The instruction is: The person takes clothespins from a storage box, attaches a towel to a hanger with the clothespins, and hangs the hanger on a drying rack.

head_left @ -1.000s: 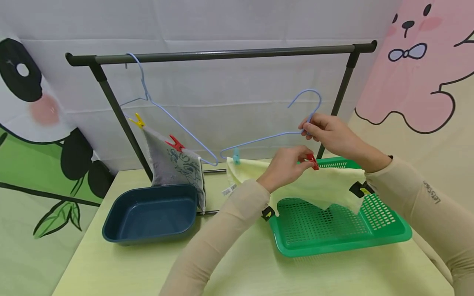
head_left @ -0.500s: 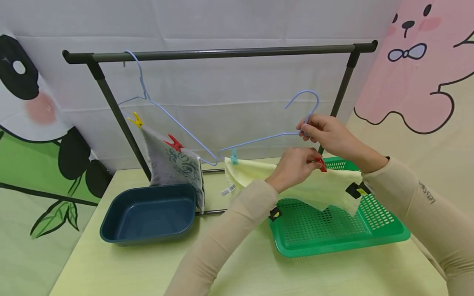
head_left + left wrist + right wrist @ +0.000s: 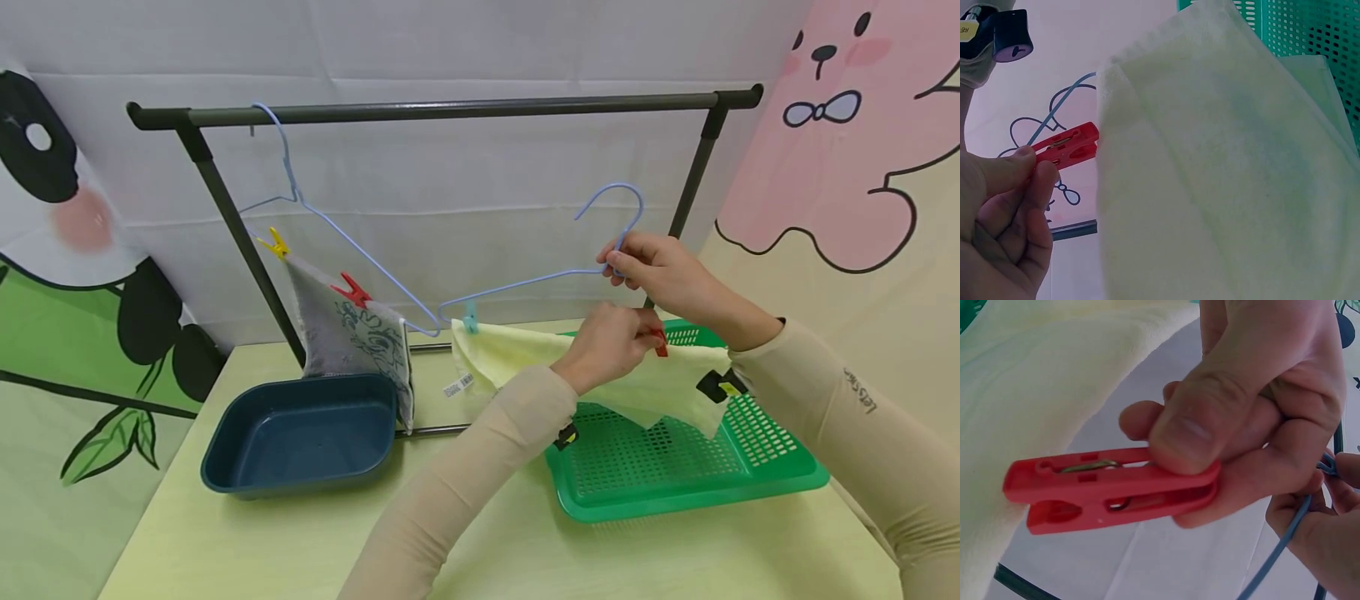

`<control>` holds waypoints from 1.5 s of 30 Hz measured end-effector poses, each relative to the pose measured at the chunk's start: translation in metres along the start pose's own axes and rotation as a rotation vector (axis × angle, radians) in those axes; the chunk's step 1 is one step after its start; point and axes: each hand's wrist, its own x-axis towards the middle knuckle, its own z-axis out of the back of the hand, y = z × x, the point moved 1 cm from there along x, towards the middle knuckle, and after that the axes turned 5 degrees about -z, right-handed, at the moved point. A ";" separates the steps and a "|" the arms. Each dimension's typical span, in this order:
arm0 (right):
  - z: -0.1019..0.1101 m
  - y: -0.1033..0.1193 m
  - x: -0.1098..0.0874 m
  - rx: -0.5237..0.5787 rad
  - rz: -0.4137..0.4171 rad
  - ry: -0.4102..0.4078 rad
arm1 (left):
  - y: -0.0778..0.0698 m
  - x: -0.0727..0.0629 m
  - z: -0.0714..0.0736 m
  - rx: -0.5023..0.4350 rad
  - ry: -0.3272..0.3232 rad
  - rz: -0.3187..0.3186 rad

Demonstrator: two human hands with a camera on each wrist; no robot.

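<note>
My left hand (image 3: pixel 609 348) pinches a red clothespin (image 3: pixel 1104 494) between thumb and fingers. Its tip is at the edge of a pale yellow towel (image 3: pixel 517 348); whether it bites the cloth I cannot tell. A light blue clothes hanger (image 3: pixel 525 282) is gripped near the base of its hook by my right hand (image 3: pixel 663 271). The towel hangs along the hanger's lower part, with a teal clothespin (image 3: pixel 471 317) at its left corner. In the left wrist view the towel (image 3: pixel 1210 162) fills much of the frame beside the clothespin (image 3: pixel 1072 149).
Behind stands a dark rack (image 3: pixel 450 110). A second blue hanger (image 3: pixel 360 250) hangs on it, bearing a grey cloth (image 3: pixel 337 325) with yellow and red clothespins. A green basket (image 3: pixel 675 507) sits under the towel, a dark blue basin (image 3: pixel 300 479) at left on the table (image 3: pixel 255 550).
My left hand has moved right and slightly down along the towel's top edge with the red clothespin. My right hand and the hanger have shifted only a little left.
</note>
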 end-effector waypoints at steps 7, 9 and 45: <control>0.001 -0.001 -0.002 0.007 -0.030 0.004 | 0.000 0.000 -0.004 -0.010 0.019 0.000; 0.001 -0.001 -0.003 0.010 -0.045 0.005 | 0.000 0.001 -0.005 -0.013 0.024 0.002; -0.001 -0.011 0.004 0.012 -0.050 -0.045 | 0.010 -0.010 0.018 -0.105 0.000 0.086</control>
